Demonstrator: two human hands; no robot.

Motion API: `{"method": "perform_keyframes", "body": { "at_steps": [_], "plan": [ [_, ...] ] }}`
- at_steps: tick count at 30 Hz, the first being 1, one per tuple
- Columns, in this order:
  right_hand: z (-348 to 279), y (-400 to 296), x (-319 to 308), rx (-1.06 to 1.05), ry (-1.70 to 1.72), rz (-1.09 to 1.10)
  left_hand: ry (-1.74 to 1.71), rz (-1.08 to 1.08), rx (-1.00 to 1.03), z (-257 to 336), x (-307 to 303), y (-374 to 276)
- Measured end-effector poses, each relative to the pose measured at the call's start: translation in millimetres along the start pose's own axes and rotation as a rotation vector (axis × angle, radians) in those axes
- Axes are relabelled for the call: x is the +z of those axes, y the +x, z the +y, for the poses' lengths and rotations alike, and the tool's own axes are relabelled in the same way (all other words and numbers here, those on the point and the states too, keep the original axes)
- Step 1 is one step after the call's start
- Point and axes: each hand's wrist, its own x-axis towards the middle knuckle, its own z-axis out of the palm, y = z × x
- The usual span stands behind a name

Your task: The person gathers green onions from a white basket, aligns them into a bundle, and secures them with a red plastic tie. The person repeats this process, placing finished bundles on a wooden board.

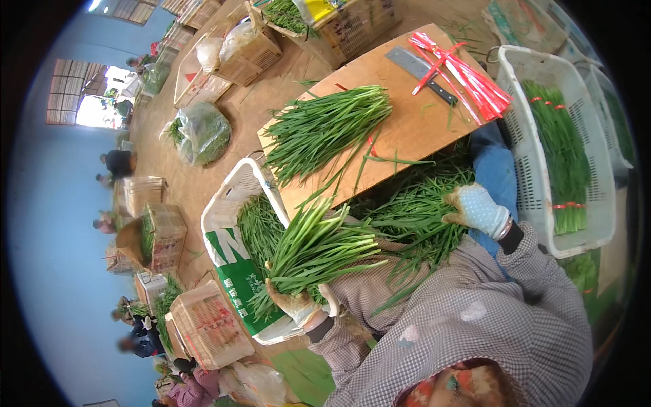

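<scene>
My left hand (292, 305), in a soiled light glove, grips a loose bunch of garlic chives (320, 249) above the rim of a white crate. My right hand (475, 208), in a dotted pale-blue glove, holds leaves at the edge of a loose heap of chives (424, 213) in my lap. On the wooden board (330, 193) in front of me lies a pile of chives (330, 127). A cleaver (414, 63) and a bundle of red-and-white ties (465, 84) lie at the board's far right end.
The white crate (208, 224) at left contains chives and a green-and-white printed sack (241, 285). At right, another white crate (531, 168) holds red-banded chive bundles (562, 157). A plastic bag of greens (203, 135) stands on the floor. Other people and baskets line the far left.
</scene>
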Motion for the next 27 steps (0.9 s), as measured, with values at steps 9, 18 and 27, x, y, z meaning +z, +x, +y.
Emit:
{"method": "perform_keyframes", "body": {
  "at_steps": [9, 18, 27],
  "plan": [
    [-110.2, 89.5, 2.4, -0.107, 0.793, -0.271, -0.377, 0.018, -0.179, 7.5, 27.7, 8.1],
    [-117.6, 68.2, 14.5, -0.015, 1.523, -0.172, -0.674, 0.166, -0.411, -5.6, 9.8, 1.5],
    [-35.2, 22.9, 18.2, 0.054, 0.022, -0.334, -0.617, 0.181, -0.547, -35.0, -34.9, 3.5]
  ]
}}
